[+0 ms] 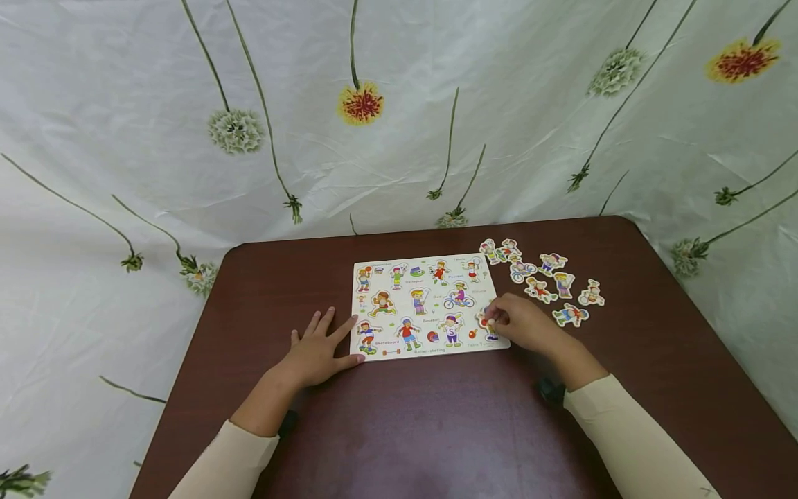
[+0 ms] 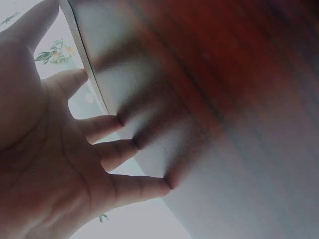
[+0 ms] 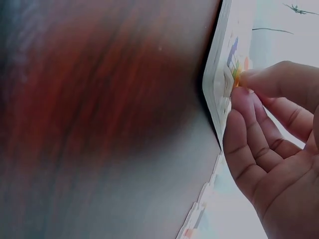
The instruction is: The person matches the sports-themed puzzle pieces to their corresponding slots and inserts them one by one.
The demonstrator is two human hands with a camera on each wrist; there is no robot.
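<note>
A white puzzle board [image 1: 402, 355] with printed sports figures lies flat on the table. At its lower right corner my right hand [image 1: 526, 324] pinches a puzzle piece [image 1: 481, 318] shaped like a child, held over the table tennis figure. In the right wrist view, thumb and fingertips hold a small yellow part [image 3: 238, 78] of it, close above the board's face; the fingers hide much of the piece. My left hand [image 1: 316, 357] rests on the table with fingers spread, the thumb and index fingertip at the board's left edge.
Several loose figure pieces lie right of the board, among them a cyclist [image 1: 521, 269], a footballer [image 1: 539, 290] and a wheelchair figure [image 1: 591, 294]. The dark brown table [image 1: 424, 423] meets a flowered white cloth [image 1: 399, 166] at its back edge.
</note>
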